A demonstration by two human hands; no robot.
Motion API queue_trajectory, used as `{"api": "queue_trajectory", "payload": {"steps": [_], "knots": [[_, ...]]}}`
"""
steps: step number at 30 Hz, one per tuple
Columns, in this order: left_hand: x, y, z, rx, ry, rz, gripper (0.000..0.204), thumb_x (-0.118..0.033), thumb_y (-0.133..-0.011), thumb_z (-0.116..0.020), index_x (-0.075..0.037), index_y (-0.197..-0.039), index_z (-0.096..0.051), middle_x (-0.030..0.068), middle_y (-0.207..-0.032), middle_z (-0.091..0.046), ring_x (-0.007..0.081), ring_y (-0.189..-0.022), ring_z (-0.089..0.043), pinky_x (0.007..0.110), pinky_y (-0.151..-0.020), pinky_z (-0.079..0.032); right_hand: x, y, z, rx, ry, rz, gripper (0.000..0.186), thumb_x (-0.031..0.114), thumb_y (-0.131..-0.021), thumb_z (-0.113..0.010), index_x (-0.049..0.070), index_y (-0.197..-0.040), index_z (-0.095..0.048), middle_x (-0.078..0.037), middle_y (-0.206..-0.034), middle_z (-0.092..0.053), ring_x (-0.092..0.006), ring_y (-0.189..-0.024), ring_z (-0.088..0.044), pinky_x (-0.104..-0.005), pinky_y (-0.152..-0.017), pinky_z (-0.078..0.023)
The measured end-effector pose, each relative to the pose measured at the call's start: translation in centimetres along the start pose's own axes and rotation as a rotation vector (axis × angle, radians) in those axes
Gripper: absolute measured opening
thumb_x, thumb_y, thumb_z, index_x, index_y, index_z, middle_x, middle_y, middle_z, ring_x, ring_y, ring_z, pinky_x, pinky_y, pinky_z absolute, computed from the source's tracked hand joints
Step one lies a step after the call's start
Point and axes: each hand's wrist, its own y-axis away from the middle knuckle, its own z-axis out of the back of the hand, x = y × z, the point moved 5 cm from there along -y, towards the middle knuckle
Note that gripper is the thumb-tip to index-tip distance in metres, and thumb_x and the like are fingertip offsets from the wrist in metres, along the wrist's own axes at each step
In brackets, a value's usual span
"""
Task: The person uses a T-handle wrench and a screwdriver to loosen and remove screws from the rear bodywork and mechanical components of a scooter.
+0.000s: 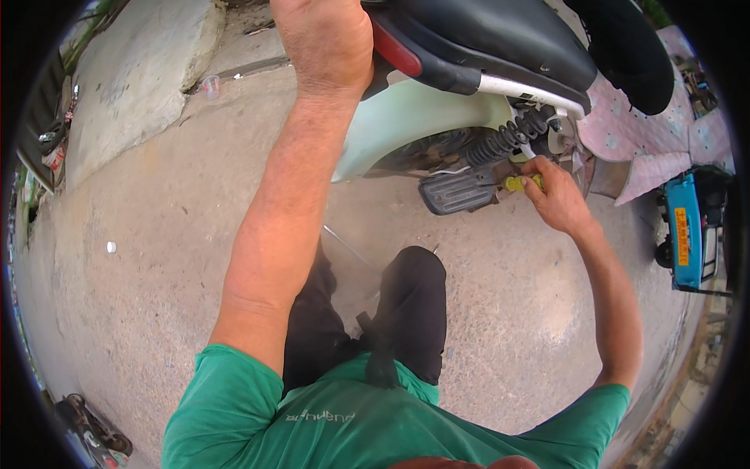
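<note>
A two-wheeled scooter stands in front of me, with a black seat (500, 39), a pale green rear fender (422, 117) and a red tail reflector (396, 48). My left hand (326, 43) is up at its tail end; the fingers are cut off by the top edge. My right hand (556, 195) is closed round the yellow handle of a screwdriver (513, 183). It is held low on the scooter's side, just right of a black footrest (457, 192) and below a coil-spring shock absorber (512, 139). The screwdriver's tip cannot be made out.
A thin metal rod (344, 241) lies on the concrete by my knees. A pink patterned cover (637, 129) hangs at the scooter's front. A blue vehicle (684, 234) stands at right. A raised concrete slab (141, 78), a plastic cup (211, 87) and a white cap (111, 247) are at left.
</note>
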Motion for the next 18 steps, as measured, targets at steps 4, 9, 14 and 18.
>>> {"api": "queue_trajectory", "payload": {"steps": [4, 9, 14, 18], "knots": [[-0.3, 0.2, 0.0, 0.007, -0.007, -0.002, 0.027, 0.000, -0.099, -0.055, -0.004, -0.126, -0.053, 0.0046, -0.103, -0.060, 0.0152, -0.095, -0.058, 0.031, -0.094, -0.048, 1.1, 0.3, 0.6, 0.013, 0.095, 0.160, 0.027, 0.019, -0.091, -0.064, 0.006, -0.115, -0.061, -0.019, -0.103, -0.069, -0.0414, -0.100, -0.065, -0.0479, -0.090, -0.051], [0.0, 0.2, -0.2, -0.002, -0.004, -0.001, 0.027, 0.000, -0.099, -0.056, -0.004, -0.126, -0.054, 0.0045, -0.103, -0.060, 0.0150, -0.094, -0.058, 0.031, -0.094, -0.048, 0.6, 0.4, 0.3, 0.067, 0.254, -0.036, 0.030, 0.023, -0.091, -0.067, 0.005, -0.114, -0.062, -0.020, -0.093, -0.072, -0.0411, -0.090, -0.069, -0.0499, -0.081, -0.054], [0.0, 0.1, 0.1, -0.002, -0.012, 0.018, 0.027, 0.000, -0.099, -0.057, -0.004, -0.125, -0.054, 0.0041, -0.103, -0.060, 0.0146, -0.094, -0.059, 0.030, -0.092, -0.048, 3.8, 0.7, 1.8, 0.084, 0.210, -0.035, 0.028, 0.027, -0.090, -0.070, 0.003, -0.105, -0.066, -0.020, -0.083, -0.071, -0.0411, -0.082, -0.069, -0.0502, -0.077, -0.054], [-0.1, 0.3, 0.1, -0.005, 0.007, 0.018, 0.026, 0.000, -0.099, -0.057, -0.005, -0.124, -0.055, 0.0036, -0.103, -0.060, 0.0139, -0.094, -0.059, 0.029, -0.091, -0.048, 6.2, 0.5, 1.0, 0.085, 0.110, 0.019, 0.028, 0.027, -0.091, -0.071, 0.002, -0.102, -0.066, -0.021, -0.082, -0.071, -0.0406, -0.081, -0.069, -0.0496, -0.076, -0.054]]}}
